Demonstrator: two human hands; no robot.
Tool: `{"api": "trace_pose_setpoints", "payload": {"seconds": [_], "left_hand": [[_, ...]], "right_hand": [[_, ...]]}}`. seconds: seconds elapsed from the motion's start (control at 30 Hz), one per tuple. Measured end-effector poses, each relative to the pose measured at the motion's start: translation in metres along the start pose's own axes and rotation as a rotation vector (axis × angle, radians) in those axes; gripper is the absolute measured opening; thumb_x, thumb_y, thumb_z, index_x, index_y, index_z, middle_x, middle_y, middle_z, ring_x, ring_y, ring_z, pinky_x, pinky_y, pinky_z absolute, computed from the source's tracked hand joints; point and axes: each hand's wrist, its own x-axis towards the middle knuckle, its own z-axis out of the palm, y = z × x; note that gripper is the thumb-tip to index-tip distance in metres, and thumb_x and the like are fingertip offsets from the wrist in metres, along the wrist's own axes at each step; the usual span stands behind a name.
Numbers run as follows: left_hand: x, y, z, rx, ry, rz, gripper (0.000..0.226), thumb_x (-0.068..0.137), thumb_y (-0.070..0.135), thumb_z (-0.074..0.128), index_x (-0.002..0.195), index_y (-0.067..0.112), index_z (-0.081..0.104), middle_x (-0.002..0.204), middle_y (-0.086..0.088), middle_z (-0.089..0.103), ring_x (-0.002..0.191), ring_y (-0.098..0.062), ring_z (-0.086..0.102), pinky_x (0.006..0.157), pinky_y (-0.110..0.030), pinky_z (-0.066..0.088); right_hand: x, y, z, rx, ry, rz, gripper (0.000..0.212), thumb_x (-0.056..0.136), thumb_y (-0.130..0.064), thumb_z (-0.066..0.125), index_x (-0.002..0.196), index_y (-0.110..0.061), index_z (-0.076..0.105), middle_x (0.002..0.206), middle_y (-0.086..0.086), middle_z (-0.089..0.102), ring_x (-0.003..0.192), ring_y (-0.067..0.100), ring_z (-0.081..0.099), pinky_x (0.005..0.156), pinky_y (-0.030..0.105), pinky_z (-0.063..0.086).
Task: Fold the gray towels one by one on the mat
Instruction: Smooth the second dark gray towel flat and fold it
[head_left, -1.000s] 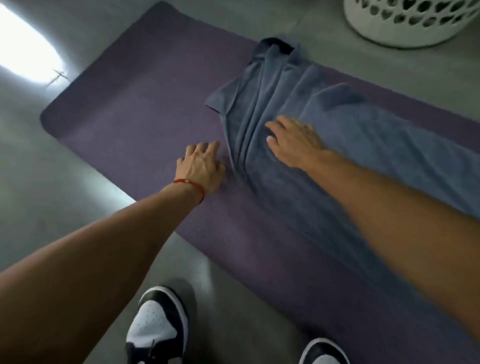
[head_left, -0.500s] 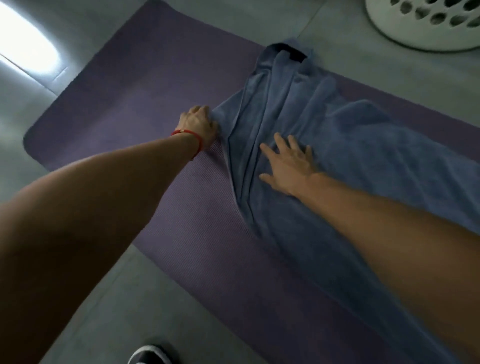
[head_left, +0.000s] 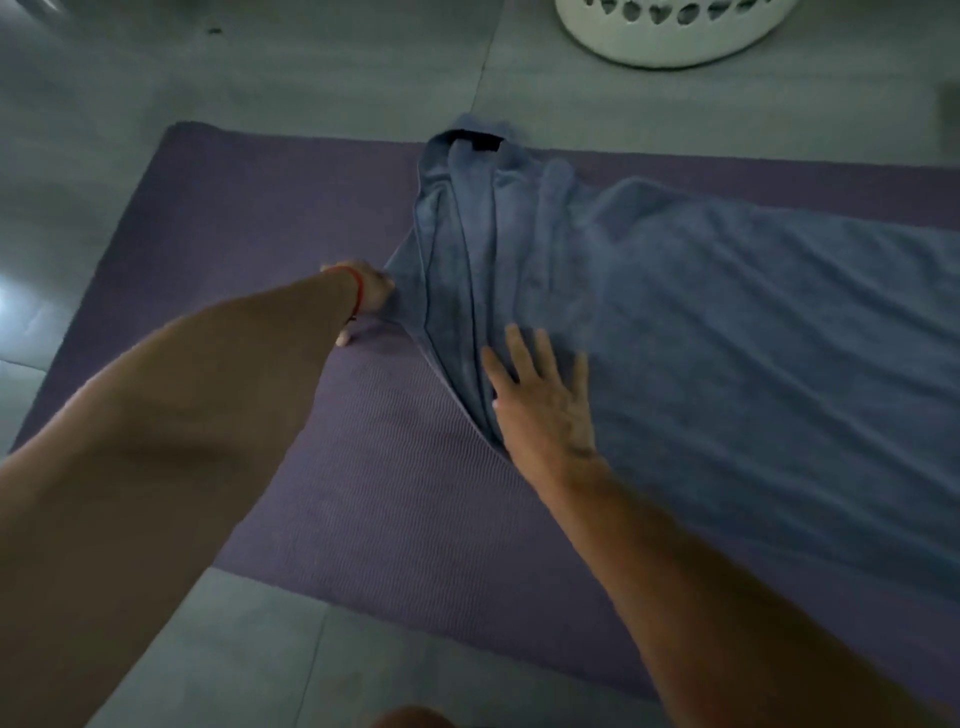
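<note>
Soft cloth on ribbed foam, over smooth tile.
The gray towel (head_left: 727, 322) is matt, fuzzy terry; the purple mat (head_left: 395, 499) looks finely ribbed and matt; the floor (head_left: 311, 67) tiles are smooth with slight sheen; the white laundry basket (head_left: 670, 41) is perforated plastic.

A gray tiled floor (head_left: 322, 67) carries everything. A purple mat (head_left: 395, 493) lies flat on it, its ribbed surface reaching from the near edge to the far left corner. A white basket (head_left: 670, 39) with cut-out holes stands on the tiles beyond the mat. Spread over the mat's right part lies a gray towel (head_left: 727, 322), bunched into folds at its left end
</note>
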Motion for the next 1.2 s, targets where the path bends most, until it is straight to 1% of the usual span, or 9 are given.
{"api": "trace_pose_setpoints", "payload": {"seconds": [0.1, 0.2, 0.33, 0.5, 0.6, 0.7, 0.87, 1.03, 1.2], "left_hand": [[-0.001, -0.001, -0.004, 0.04, -0.015, 0.104, 0.038, 0.101, 0.019, 0.052, 0.131, -0.004, 0.056, 0.132, -0.025, 0.058, 0.119, -0.041, 0.059, 0.083, -0.042, 0.048], [-0.005, -0.034, -0.012, -0.134, -0.011, 0.119, 0.025, 0.101, 0.02, 0.052, 0.115, 0.0, 0.056, 0.105, -0.02, 0.062, 0.08, -0.035, 0.064, 0.052, -0.029, 0.056], [-0.001, -0.122, -0.022, -0.497, -0.026, 0.068, 0.05, 0.085, 0.034, 0.064, 0.12, -0.001, 0.06, 0.115, -0.018, 0.065, 0.093, -0.038, 0.07, 0.079, -0.05, 0.061], [-0.036, -0.203, -0.013, -0.805, -0.1, 0.091, 0.015, 0.096, 0.015, 0.066, 0.096, 0.007, 0.054, 0.11, -0.018, 0.062, 0.084, -0.032, 0.07, 0.067, -0.042, 0.064], [-0.052, -0.232, 0.001, -0.759, -0.055, 0.128, 0.022, 0.093, 0.01, 0.069, 0.085, 0.011, 0.049, 0.091, -0.016, 0.057, 0.065, -0.025, 0.062, 0.058, -0.034, 0.061], [-0.059, -0.24, 0.017, -0.495, 0.029, 0.182, 0.02, 0.09, 0.013, 0.074, 0.085, 0.009, 0.055, 0.085, -0.011, 0.061, 0.064, -0.021, 0.059, 0.055, -0.028, 0.054], [-0.058, -0.225, 0.019, -0.21, 0.047, 0.195, 0.034, 0.086, 0.035, 0.076, 0.112, 0.018, 0.061, 0.111, -0.005, 0.066, 0.093, -0.026, 0.064, 0.084, -0.034, 0.053], [-0.041, -0.17, 0.005, -0.111, 0.202, 0.233, 0.035, 0.092, 0.041, 0.056, 0.116, 0.016, 0.064, 0.114, -0.012, 0.065, 0.105, -0.036, 0.061, 0.088, -0.039, 0.052], [-0.003, -0.091, -0.005, -0.023, 0.277, 0.36, 0.032, 0.099, 0.03, 0.049, 0.119, 0.008, 0.061, 0.122, -0.019, 0.063, 0.116, -0.039, 0.056, 0.096, -0.042, 0.047]], "right_hand": [[-0.023, -0.004, 0.013, 0.034, -0.02, 0.024, 0.066, 0.101, -0.039, 0.05, 0.158, -0.026, 0.018, 0.167, 0.007, 0.005, 0.153, 0.036, 0.009, 0.115, 0.069, 0.019], [-0.028, -0.012, 0.013, 0.015, -0.08, 0.071, 0.062, 0.104, -0.042, 0.039, 0.159, -0.026, 0.015, 0.167, 0.005, 0.002, 0.154, 0.034, 0.003, 0.116, 0.07, 0.014], [-0.02, -0.046, -0.004, 0.019, -0.07, 0.117, 0.065, 0.103, -0.051, 0.033, 0.159, -0.027, 0.011, 0.167, 0.008, -0.002, 0.153, 0.035, 0.005, 0.115, 0.071, 0.013], [-0.016, -0.095, -0.012, -0.039, -0.181, -0.005, 0.068, 0.092, -0.049, 0.061, 0.15, -0.026, 0.034, 0.152, 0.008, 0.029, 0.14, 0.031, 0.029, 0.11, 0.059, 0.034], [-0.021, -0.111, -0.003, -0.048, -0.108, 0.038, 0.05, 0.089, -0.022, 0.068, 0.135, -0.019, 0.048, 0.134, 0.009, 0.042, 0.124, 0.03, 0.046, 0.091, 0.046, 0.048], [-0.03, -0.112, 0.002, -0.088, -0.055, 0.02, 0.045, 0.083, -0.004, 0.071, 0.122, -0.014, 0.052, 0.121, 0.008, 0.048, 0.11, 0.028, 0.054, 0.068, 0.037, 0.042], [-0.041, -0.094, 0.008, -0.012, -0.03, -0.125, 0.022, 0.095, -0.024, 0.054, 0.116, -0.016, 0.057, 0.113, 0.002, 0.054, 0.102, 0.023, 0.059, 0.071, 0.034, 0.042], [-0.012, -0.068, 0.005, 0.088, 0.141, -0.054, 0.04, 0.097, -0.041, 0.048, 0.129, -0.019, 0.057, 0.133, 0.003, 0.049, 0.122, 0.024, 0.048, 0.098, 0.047, 0.044], [0.047, -0.026, -0.013, 0.058, -0.093, 0.229, 0.08, 0.096, -0.053, 0.055, 0.159, -0.033, 0.011, 0.168, 0.007, -0.008, 0.154, 0.037, -0.005, 0.118, 0.069, 0.008]]}}
